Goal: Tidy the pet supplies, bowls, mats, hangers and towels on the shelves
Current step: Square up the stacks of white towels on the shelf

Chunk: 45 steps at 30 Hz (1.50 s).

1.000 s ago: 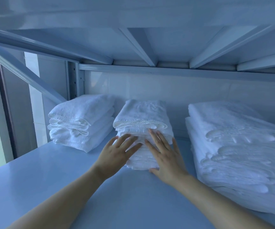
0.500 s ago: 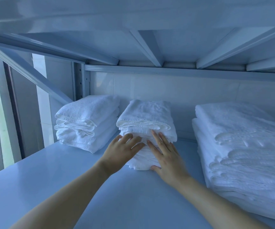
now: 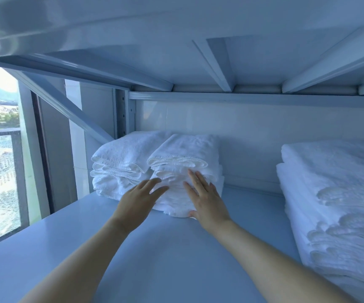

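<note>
Towels: 3 white stacks on the shelf (image 3: 176, 259) | middle stack (image 3: 187, 162) touching left stack (image 3: 120, 162) | right stack (image 3: 334, 204) well apart | 2 hands flat, fingers spread, pressing the middle stack's front: left hand (image 3: 138, 201), right hand (image 3: 207, 201)

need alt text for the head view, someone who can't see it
Both hands, left hand and right hand, press flat against the front of the middle towel stack on a white shelf, with a left stack touching it and a larger right stack apart.
</note>
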Each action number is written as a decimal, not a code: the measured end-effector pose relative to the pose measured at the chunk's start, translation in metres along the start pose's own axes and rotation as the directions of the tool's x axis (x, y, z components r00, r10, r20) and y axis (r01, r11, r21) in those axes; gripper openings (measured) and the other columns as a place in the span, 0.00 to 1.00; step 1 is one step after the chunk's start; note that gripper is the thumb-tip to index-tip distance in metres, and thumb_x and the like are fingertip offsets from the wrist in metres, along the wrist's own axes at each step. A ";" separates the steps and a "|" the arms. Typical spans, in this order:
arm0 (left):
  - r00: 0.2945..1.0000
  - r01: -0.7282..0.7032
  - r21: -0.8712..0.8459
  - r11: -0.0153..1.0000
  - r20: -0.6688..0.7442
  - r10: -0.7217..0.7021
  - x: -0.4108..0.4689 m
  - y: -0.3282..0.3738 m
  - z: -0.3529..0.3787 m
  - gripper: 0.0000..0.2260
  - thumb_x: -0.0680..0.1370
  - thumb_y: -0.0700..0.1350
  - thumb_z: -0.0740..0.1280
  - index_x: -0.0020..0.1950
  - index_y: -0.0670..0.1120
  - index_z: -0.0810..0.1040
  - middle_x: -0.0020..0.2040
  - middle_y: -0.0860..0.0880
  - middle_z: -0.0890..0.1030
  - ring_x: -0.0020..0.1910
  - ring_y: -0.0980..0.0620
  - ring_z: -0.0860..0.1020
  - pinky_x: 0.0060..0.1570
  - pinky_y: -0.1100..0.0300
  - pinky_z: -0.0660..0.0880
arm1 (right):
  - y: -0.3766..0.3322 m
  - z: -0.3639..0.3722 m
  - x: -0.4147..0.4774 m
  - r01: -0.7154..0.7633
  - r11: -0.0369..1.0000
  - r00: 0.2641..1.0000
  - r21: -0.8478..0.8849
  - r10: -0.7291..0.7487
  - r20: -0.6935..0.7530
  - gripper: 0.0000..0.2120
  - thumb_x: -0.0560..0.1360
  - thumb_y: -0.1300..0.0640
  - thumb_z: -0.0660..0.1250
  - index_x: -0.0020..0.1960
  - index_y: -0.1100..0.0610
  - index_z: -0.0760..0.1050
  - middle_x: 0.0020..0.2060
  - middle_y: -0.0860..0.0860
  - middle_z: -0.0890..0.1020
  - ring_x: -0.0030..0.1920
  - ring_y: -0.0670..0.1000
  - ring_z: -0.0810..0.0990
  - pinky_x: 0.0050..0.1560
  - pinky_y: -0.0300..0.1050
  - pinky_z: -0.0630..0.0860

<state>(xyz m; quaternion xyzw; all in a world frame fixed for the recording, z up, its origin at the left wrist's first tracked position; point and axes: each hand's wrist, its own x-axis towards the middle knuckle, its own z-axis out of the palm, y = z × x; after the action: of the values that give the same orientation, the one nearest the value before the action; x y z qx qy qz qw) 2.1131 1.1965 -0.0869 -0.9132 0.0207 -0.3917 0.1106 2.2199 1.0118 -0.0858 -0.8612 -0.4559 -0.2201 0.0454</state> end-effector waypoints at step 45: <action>0.868 0.405 -0.094 0.909 0.352 -0.350 -0.015 -0.014 0.013 0.38 0.75 0.48 0.68 0.76 0.52 0.47 0.77 0.53 0.48 0.73 0.47 0.60 0.52 0.52 0.75 | -0.023 0.008 -0.004 -0.016 0.999 1.000 0.034 0.016 -0.001 0.35 0.77 0.57 0.64 0.76 0.52 0.47 0.76 0.48 0.40 0.76 0.52 0.41 0.74 0.53 0.47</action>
<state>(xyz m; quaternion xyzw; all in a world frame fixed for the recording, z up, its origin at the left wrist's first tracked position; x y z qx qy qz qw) 2.1119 1.2148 -0.1032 -0.9576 -0.1451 -0.2453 -0.0427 2.2021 1.0248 -0.0977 -0.8637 -0.4527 -0.2125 0.0619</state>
